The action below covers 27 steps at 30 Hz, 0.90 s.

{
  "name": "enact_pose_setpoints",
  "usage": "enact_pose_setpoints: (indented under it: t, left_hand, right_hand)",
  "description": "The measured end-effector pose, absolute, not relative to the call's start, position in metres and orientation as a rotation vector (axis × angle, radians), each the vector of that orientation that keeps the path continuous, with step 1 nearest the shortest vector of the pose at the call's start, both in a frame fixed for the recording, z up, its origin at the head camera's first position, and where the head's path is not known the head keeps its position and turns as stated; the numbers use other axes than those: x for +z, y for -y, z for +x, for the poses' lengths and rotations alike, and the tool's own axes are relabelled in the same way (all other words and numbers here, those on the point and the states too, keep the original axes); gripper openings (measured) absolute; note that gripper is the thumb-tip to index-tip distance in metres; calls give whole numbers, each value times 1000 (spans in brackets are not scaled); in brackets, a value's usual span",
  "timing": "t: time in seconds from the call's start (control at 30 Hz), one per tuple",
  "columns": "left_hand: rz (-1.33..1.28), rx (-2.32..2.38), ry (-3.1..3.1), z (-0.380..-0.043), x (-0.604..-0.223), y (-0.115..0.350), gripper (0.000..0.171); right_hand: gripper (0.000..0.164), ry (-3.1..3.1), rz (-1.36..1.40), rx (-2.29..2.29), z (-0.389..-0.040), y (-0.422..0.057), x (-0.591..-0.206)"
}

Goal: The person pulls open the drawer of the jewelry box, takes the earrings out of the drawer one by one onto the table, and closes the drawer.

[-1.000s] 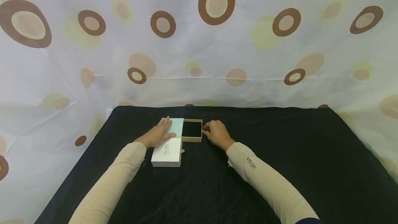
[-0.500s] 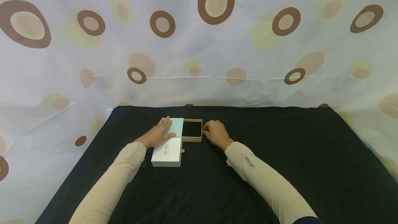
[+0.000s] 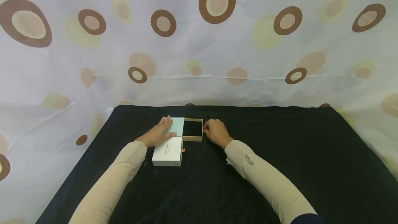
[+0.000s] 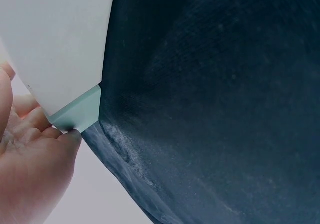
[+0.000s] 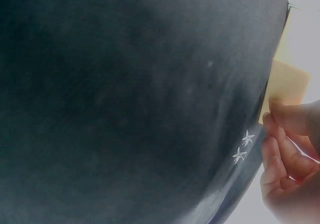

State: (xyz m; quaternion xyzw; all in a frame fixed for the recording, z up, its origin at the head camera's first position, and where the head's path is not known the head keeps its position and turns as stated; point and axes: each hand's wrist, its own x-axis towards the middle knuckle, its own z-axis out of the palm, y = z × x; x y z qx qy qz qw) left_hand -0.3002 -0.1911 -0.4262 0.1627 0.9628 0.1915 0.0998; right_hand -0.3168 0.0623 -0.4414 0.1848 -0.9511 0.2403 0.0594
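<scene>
A slide-out box with a pale blue-green sleeve (image 3: 178, 126) lies at the back of the black cloth. Its yellowish drawer (image 3: 192, 139) sticks out to the right, with a black inside. My left hand (image 3: 158, 134) rests on the sleeve, fingers spread; in the left wrist view the thumb (image 4: 70, 138) touches the sleeve's corner. At the drawer's right end, my right hand (image 3: 217, 133) pinches with thumb and curled fingers; the right wrist view shows the fingertips right at the drawer's end wall (image 5: 287, 83). What lies between those fingertips is hidden.
A white box (image 3: 168, 150) with dark print and a small pink tab (image 3: 183, 150) sits just in front of the blue-green one. Black cloth (image 3: 248, 120) covers the table; a patterned curtain (image 3: 199, 51) hangs behind. Two small white star shapes (image 5: 243, 146) show in the right wrist view.
Both hands and both boxes hold nearly the same places. A pinkish bit seen at the right fingertips one second ago is now covered by the fingers.
</scene>
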Motion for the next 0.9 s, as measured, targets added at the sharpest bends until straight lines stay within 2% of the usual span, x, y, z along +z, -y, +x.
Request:
enact_pose_setpoints:
  t: [0.9]
  left_hand:
    - [461, 534, -2854, -301, -425, 191, 73]
  right_hand:
    - [12, 2864, 622, 822, -314, -27, -440]
